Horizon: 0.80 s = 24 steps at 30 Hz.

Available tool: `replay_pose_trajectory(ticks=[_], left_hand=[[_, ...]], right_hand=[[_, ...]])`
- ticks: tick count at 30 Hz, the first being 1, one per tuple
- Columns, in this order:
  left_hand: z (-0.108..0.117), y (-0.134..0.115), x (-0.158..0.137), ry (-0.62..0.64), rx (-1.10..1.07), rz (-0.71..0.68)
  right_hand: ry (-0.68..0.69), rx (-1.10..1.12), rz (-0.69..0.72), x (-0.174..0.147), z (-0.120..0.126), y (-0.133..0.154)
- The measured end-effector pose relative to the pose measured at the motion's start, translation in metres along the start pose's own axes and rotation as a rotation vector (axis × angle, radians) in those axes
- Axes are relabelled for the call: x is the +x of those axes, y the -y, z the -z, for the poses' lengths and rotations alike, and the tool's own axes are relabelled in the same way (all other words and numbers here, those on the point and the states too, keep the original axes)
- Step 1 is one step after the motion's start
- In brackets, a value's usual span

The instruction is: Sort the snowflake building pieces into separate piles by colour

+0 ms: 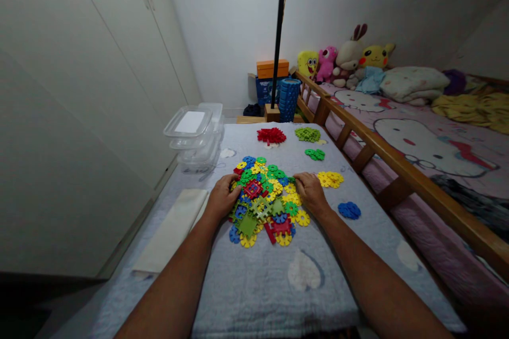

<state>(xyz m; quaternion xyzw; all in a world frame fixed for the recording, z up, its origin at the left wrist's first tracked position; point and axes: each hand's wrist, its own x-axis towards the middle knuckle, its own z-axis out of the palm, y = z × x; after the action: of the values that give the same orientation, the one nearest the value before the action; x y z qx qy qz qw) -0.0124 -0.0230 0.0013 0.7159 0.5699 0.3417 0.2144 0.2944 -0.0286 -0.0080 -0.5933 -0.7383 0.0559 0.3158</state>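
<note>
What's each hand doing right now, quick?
Left hand: partly curled at the left edge of the colourful pile; can't tell if it's holding anything.
Right hand: partly curled at the pile's right edge; can't tell if it's holding anything.

A pile is mixing red, blue, green and yellow; red pieces are showing near the counter's far edge, blue discs near its right; pale hearts are patterning the grey-blue cloth.

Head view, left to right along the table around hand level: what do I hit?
Cream cloth → left hand → mixed-colour heap of plastic pieces → right hand → yellow disc pile → blue disc pile.
</note>
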Motion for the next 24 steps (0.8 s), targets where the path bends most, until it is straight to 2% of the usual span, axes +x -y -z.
replay_pose_trajectory(ticks=[4, 8, 14, 18, 21, 24], left_hand=[[-0.0005, 0.0008, 0.0001, -0.015, -0.012, -0.004], [-0.0007, 0.0016, 0.0002, -0.014, -0.007, -0.005], [-0.0003, 0.0026, -0.0002, -0.016, 0.007, -0.015], [-0.0006, 0.0029, 0.0000, -0.012, 0.007, -0.010], [-0.0003, 0.0021, 0.0001, -0.001, 0.002, -0.001], [0.0006, 0.0007, -0.0001, 0.004, 0.002, 0.004]], right_hand=[[-0.073, 0.107, -0.080, 0.0008, 0.0008, -0.0029], [-0.091, 0.154, -0.157, 0.0001, 0.0008, -0.0027], [-0.040, 0.179, -0.154, -0.0014, 0.0017, -0.0018], [-0.076, 0.202, -0.123, -0.0022, 0.0018, -0.0016], [-0.092, 0.205, -0.155, -0.0023, 0.0023, -0.0021], [-0.053, 0.194, -0.186, -0.0018, 0.0029, -0.0031]])
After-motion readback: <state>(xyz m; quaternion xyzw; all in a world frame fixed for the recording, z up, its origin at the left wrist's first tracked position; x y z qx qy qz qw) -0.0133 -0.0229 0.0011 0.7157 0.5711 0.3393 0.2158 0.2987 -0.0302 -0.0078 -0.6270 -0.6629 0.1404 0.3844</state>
